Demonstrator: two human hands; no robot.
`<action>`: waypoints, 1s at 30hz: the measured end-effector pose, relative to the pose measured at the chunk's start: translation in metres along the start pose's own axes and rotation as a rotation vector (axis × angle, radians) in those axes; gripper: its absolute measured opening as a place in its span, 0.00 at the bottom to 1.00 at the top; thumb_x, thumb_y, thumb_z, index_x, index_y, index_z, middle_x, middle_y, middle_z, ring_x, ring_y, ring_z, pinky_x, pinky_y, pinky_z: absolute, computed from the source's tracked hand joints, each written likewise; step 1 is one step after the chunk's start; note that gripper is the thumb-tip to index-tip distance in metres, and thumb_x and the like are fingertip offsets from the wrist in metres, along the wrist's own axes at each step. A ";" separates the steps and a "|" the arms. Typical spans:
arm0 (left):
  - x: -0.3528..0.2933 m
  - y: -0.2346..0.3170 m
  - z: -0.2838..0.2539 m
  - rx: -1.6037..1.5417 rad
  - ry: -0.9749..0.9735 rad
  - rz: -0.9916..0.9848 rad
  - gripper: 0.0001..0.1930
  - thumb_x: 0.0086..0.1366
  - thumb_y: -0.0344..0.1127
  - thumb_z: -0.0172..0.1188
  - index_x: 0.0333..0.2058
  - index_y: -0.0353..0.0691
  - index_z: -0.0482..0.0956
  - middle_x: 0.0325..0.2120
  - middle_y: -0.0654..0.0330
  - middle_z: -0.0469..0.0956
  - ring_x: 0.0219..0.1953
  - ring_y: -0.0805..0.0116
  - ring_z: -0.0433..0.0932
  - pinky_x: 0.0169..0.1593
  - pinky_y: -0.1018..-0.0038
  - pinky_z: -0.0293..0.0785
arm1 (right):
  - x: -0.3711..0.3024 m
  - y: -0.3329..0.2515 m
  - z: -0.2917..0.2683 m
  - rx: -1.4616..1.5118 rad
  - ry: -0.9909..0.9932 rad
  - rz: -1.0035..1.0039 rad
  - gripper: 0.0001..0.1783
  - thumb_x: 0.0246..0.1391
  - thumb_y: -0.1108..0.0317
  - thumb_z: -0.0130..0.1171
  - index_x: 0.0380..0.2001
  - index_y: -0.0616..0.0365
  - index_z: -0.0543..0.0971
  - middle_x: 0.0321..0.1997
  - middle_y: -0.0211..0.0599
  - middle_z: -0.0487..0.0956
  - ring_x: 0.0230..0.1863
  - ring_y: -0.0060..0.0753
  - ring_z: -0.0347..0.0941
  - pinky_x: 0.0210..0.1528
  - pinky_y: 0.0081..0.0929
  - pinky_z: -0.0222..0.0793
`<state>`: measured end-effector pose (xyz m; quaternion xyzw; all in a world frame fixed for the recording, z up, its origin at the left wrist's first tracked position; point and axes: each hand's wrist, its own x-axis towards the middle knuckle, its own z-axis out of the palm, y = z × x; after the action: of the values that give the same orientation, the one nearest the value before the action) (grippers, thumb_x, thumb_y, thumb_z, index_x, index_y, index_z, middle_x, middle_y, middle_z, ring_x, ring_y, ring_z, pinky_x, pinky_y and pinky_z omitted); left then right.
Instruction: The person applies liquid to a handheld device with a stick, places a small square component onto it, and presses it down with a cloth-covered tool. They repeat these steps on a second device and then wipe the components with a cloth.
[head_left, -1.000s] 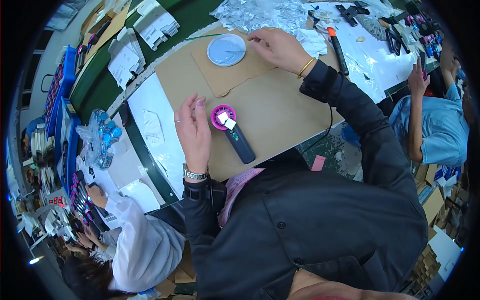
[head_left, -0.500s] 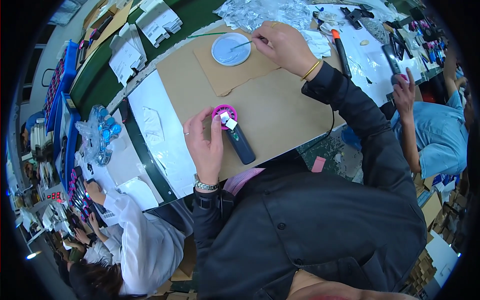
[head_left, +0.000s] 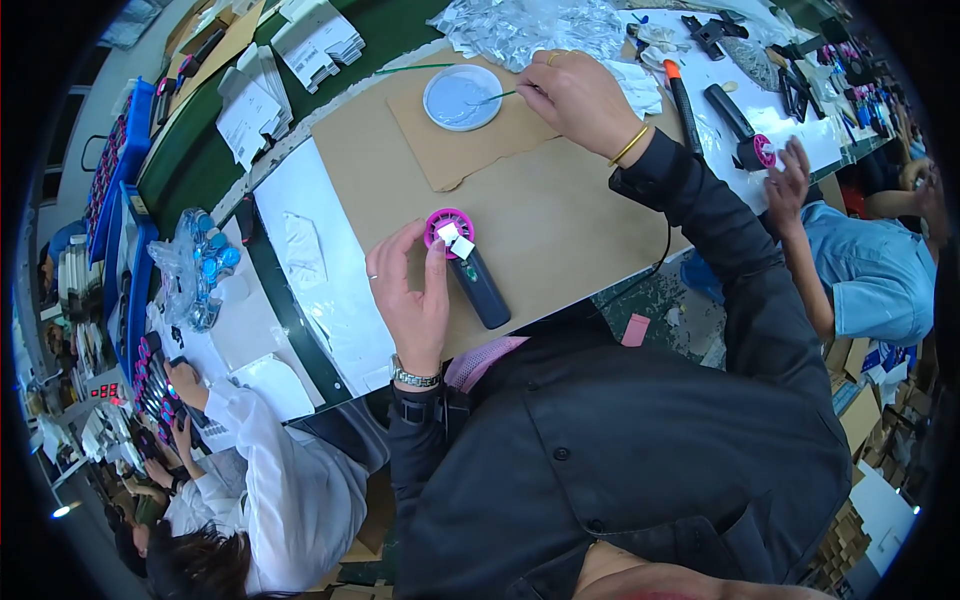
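Observation:
A dark handheld fan (head_left: pixel 482 290) with a pink ring head lies on the brown cardboard sheet (head_left: pixel 560 240). Two small white square pieces (head_left: pixel 461 247) sit on its head. My left hand (head_left: pixel 408 295) rests at the head's left side, thumb tip at the pink rim, fingers stretched and apart. Above the cardboard, my right hand (head_left: pixel 585 100) pinches a thin green stick (head_left: pixel 497 97) between thumb and fingers. The stick's far end reaches into a round white dish (head_left: pixel 437 117) of pale paste, which stands on a smaller cardboard piece (head_left: pixel 440 165).
Another green stick (head_left: pixel 415 69) lies behind the dish. At the back is a heap of silvery packets (head_left: pixel 530 25); a tool with an orange tip (head_left: pixel 683 108) lies right of my right arm. A co-worker's hand (head_left: pixel 788 185) is near another fan (head_left: pixel 742 130). White card stacks (head_left: pixel 255 110) stand left.
My right hand has drawn slightly right, and the stick with it. My left hand stays by the fan. At right, the co-worker's fan now lies on the table, apart from the hand.

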<state>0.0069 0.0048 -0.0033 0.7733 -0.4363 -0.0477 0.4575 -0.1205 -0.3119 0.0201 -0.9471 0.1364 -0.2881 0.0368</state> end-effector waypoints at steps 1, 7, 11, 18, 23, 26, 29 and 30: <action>-0.001 0.000 0.000 0.000 -0.004 -0.002 0.14 0.74 0.35 0.71 0.54 0.37 0.85 0.51 0.54 0.86 0.57 0.52 0.78 0.65 0.59 0.71 | -0.001 0.000 0.000 -0.019 -0.004 -0.004 0.08 0.64 0.67 0.68 0.35 0.61 0.87 0.34 0.43 0.84 0.39 0.51 0.82 0.45 0.45 0.77; -0.003 0.001 0.001 -0.003 -0.013 -0.009 0.14 0.73 0.35 0.71 0.54 0.38 0.85 0.52 0.54 0.86 0.58 0.52 0.78 0.65 0.59 0.70 | -0.005 0.000 -0.011 -0.070 -0.058 -0.005 0.07 0.62 0.68 0.68 0.35 0.61 0.87 0.34 0.43 0.84 0.40 0.51 0.82 0.45 0.45 0.77; -0.003 -0.001 -0.001 -0.011 -0.032 0.002 0.17 0.70 0.34 0.74 0.55 0.38 0.85 0.53 0.53 0.86 0.58 0.52 0.78 0.65 0.58 0.70 | -0.011 0.000 -0.018 -0.071 -0.058 0.011 0.06 0.62 0.68 0.68 0.35 0.60 0.87 0.33 0.42 0.84 0.38 0.51 0.82 0.44 0.45 0.77; -0.005 0.006 -0.005 0.056 -0.049 0.070 0.29 0.59 0.35 0.83 0.58 0.39 0.83 0.57 0.52 0.82 0.60 0.50 0.77 0.65 0.57 0.71 | -0.022 -0.008 -0.020 0.052 0.049 0.147 0.08 0.64 0.66 0.69 0.38 0.60 0.88 0.33 0.40 0.84 0.34 0.45 0.82 0.40 0.40 0.76; -0.001 0.006 -0.001 0.068 -0.050 0.088 0.33 0.55 0.36 0.85 0.59 0.39 0.83 0.59 0.51 0.78 0.60 0.50 0.76 0.63 0.57 0.72 | -0.032 -0.004 -0.003 0.210 0.005 0.318 0.11 0.66 0.63 0.71 0.41 0.61 0.89 0.34 0.38 0.86 0.32 0.36 0.81 0.37 0.33 0.76; -0.001 0.009 -0.002 0.093 -0.063 0.112 0.33 0.55 0.35 0.85 0.60 0.40 0.83 0.59 0.51 0.77 0.59 0.51 0.76 0.62 0.57 0.73 | -0.034 -0.007 0.000 0.260 -0.039 0.391 0.12 0.66 0.62 0.72 0.42 0.61 0.89 0.34 0.38 0.87 0.31 0.32 0.81 0.36 0.31 0.75; 0.003 0.014 -0.002 0.138 -0.094 0.180 0.28 0.59 0.32 0.82 0.58 0.40 0.84 0.56 0.51 0.80 0.56 0.51 0.78 0.57 0.60 0.75 | -0.036 -0.009 0.003 0.270 0.016 0.393 0.12 0.66 0.63 0.72 0.42 0.62 0.89 0.32 0.38 0.86 0.30 0.31 0.80 0.35 0.30 0.75; 0.003 0.011 -0.001 0.137 -0.092 0.181 0.28 0.59 0.32 0.82 0.58 0.40 0.84 0.56 0.51 0.80 0.56 0.51 0.78 0.57 0.60 0.75 | -0.037 -0.009 0.003 0.269 0.018 0.392 0.12 0.66 0.63 0.72 0.42 0.62 0.89 0.32 0.38 0.86 0.30 0.31 0.80 0.35 0.30 0.75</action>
<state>0.0020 0.0015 0.0067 0.7572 -0.5272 -0.0119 0.3854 -0.1456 -0.2927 -0.0010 -0.8865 0.2784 -0.2994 0.2168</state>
